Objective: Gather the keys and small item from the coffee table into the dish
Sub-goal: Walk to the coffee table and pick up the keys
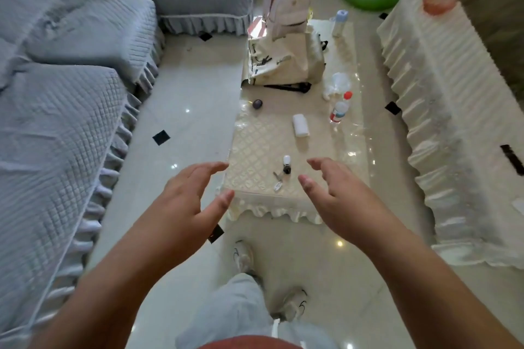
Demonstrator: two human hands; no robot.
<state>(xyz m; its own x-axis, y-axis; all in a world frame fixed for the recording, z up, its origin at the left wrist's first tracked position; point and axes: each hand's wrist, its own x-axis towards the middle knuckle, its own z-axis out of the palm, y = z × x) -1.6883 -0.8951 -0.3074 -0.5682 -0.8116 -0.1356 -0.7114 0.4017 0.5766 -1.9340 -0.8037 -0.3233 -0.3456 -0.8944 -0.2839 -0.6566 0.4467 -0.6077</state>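
The keys (277, 177) lie near the front edge of the cream-covered coffee table (255, 150), with a small white tag beside them. A tiny dark bottle with a white cap (286, 164) stands just behind the keys. My left hand (187, 198) hovers open left of the table's front corner. My right hand (331, 187) hovers open just right of the keys, fingers spread. Neither hand touches anything. A small dark round object (257, 104) sits near the table's left edge farther back. No dish is clearly visible.
A folded white cloth (300, 125), a red-capped bottle (340, 109), a crumpled plastic bag (337, 83), a cream tote bag (283, 62) and a pink-white backpack (285, 0) stand on the table. A grey sofa (56, 93) runs along the left, a cream-draped cabinet (453, 122) along the right.
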